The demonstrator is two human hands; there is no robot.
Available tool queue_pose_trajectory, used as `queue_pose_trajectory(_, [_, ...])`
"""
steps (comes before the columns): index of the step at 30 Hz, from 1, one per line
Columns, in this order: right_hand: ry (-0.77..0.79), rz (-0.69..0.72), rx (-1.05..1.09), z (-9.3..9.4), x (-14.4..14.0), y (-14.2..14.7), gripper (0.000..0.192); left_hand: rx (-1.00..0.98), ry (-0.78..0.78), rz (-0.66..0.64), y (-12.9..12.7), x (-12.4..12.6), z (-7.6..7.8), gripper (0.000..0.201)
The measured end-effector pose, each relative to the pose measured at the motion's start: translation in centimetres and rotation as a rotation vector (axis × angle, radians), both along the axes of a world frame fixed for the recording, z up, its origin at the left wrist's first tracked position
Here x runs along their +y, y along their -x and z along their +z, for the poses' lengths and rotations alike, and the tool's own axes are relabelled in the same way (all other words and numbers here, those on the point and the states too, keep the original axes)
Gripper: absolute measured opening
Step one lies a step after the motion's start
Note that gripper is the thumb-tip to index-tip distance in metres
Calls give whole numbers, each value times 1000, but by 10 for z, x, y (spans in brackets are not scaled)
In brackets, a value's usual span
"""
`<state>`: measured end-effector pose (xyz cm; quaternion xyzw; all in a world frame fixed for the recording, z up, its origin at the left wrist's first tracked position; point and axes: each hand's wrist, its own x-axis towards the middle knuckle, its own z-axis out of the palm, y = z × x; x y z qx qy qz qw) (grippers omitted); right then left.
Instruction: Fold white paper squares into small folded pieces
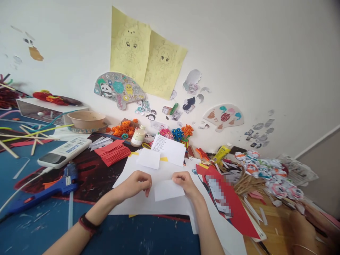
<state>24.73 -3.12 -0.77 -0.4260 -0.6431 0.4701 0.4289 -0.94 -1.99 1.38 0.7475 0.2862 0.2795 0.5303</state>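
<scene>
While both hands rest on the stack of large white paper sheets (pixel 138 205), the right hand (pixel 186 182) pinches the upper edge of a small white rectangular paper piece (pixel 168 190), its long axis running left to right. The left hand (pixel 135 184) is curled shut, fingertips beside that piece, near the blue glue gun (pixel 45 191).

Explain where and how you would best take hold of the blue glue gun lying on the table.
Grip the blue glue gun by its handle, the thick end near the black mat. It lies flat, nozzle pointing lower left, so come from above with the left hand, which is nearer.
</scene>
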Motion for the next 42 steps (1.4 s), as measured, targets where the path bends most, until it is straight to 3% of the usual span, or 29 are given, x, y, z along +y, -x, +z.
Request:
queue_pose_trajectory(4, [19, -123, 90, -7, 3, -3, 21, 60, -111, 101, 5, 4, 0, 27])
queue_pose_trajectory(10, [46, -112, 51, -14, 5, 8, 21, 220, -337, 240, -2, 3, -12, 39])
queue_pose_trajectory(16, [120, 60, -43, -9, -2, 21, 24, 195, -359, 303, -1, 9, -20, 37])
queue_pose_trajectory(27, [99, 190, -143, -5, -8, 44, 28, 139, -282, 157, -16, -7, -20, 34])
queue_pose_trajectory(32, [52, 171, -137, -4, -8, 49, 26, 118, -279, 162, -19, -7, -22, 35])
queue_pose_trajectory(42, [109, 95, -46, -8, -5, 48, 20, 114, -345, 294, -20, -15, -13, 36])
